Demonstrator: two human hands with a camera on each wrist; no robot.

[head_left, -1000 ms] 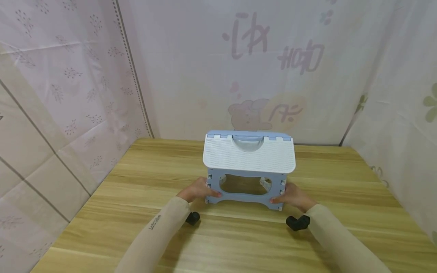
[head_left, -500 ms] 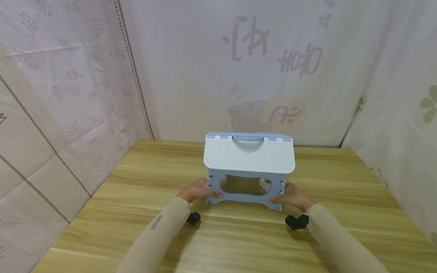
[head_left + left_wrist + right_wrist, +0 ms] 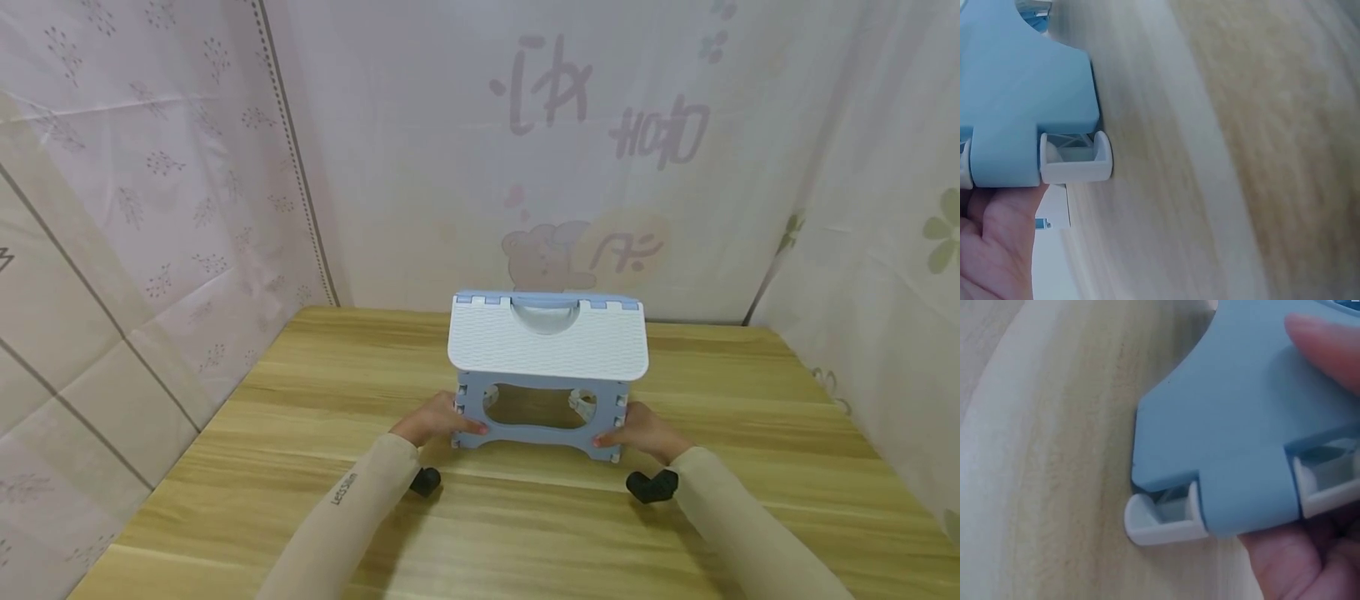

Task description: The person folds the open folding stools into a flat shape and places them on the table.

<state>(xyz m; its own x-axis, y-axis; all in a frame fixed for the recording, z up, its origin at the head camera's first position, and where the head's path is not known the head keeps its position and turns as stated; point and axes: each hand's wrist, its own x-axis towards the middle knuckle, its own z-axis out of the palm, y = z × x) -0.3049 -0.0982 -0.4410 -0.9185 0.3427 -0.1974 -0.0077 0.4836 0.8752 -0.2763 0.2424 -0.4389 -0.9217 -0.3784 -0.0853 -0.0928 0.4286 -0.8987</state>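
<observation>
Folding stool (image 3: 547, 354) on bench (image 3: 225, 500), lower half of frame, just right of centre. Left grip (image 3: 438, 419) and right grip (image 3: 647, 429) each closed round 1 side of its blue leg panel (image 3: 536, 433). Judgement: match force, keep skin clear of white hinge knuckles (image 3: 1169, 533).

Your head view: looks forward and down over worktop (image 3: 525, 533), far enough back for sleeves (image 3: 341, 521), stool (image 3: 547, 354) and curtain (image 3: 420, 167) behind. Your left wrist view: close in, turned sideways, facing stool's lower left corner (image 3: 1054, 97). Your right wrist view: also close, sideways, facing lower right corner (image 3: 1169, 447). Head shares your left hand (image 3: 435, 418) with left wrist, right hand (image 3: 647, 432) with right wrist.
</observation>
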